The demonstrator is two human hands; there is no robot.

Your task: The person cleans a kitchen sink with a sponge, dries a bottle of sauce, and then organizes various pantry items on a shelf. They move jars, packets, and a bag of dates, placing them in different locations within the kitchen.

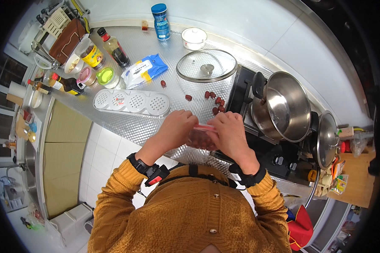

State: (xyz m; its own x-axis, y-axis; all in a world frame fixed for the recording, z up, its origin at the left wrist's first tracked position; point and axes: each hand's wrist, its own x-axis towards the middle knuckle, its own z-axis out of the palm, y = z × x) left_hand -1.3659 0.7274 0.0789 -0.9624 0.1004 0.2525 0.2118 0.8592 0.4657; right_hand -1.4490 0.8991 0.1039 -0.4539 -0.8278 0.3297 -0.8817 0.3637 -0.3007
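Between my two hands is a clear zip bag (200, 141) with a red seal strip and dark red dates inside. My left hand (176, 128) pinches the bag's top edge at its left end. At the other end, my right hand (229, 132) grips the same edge, its fingers over the red strip. Just beyond the bag, several loose red dates (219, 101) lie on the patterned metal counter (139, 126). Another date (188, 98) rests further left, and one more (163, 83) sits near a pack of wipes.
A steel pot (291, 107) stands on the black gas stove (240, 91) at right. Behind the dates lies a glass lid (205, 68). A white perforated-lid container (131, 102), the wipes pack (145, 70), a sauce bottle (115, 49) and a blue canister (161, 23) occupy the counter's left and back.
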